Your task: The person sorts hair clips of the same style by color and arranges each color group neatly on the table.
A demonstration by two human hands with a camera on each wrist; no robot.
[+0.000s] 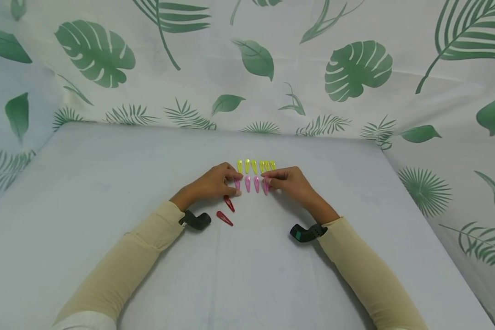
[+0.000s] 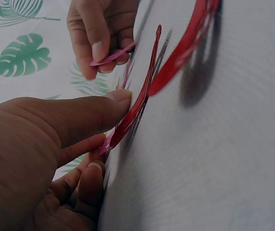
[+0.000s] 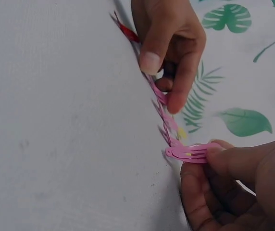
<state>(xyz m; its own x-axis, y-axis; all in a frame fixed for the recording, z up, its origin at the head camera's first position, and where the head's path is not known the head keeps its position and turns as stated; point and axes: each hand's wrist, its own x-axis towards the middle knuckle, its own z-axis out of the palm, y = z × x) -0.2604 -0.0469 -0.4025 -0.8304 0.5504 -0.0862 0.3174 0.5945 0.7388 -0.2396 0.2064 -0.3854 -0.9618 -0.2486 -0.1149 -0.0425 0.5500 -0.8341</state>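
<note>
My right hand (image 1: 294,184) pinches a pink snap hair clip (image 3: 190,152) between thumb and fingers, at the right end of a pink row. At the row's left end, my left hand (image 1: 215,182) has thumb and index finger at the two ends of another pink hair clip (image 1: 237,184). Between the hands, two pink hair clips (image 1: 248,184) lie side by side. Above this row sits a row of several yellow hair clips (image 1: 247,166). Close below the left hand lie two red hair clips (image 1: 224,218), large in the left wrist view beside the left thumb (image 2: 108,108).
A white cloth covers the table (image 1: 247,270). Behind it hangs a white backdrop (image 1: 297,59) printed with green leaves. Each wrist carries a black camera, the left one (image 1: 197,221) close to the red clips.
</note>
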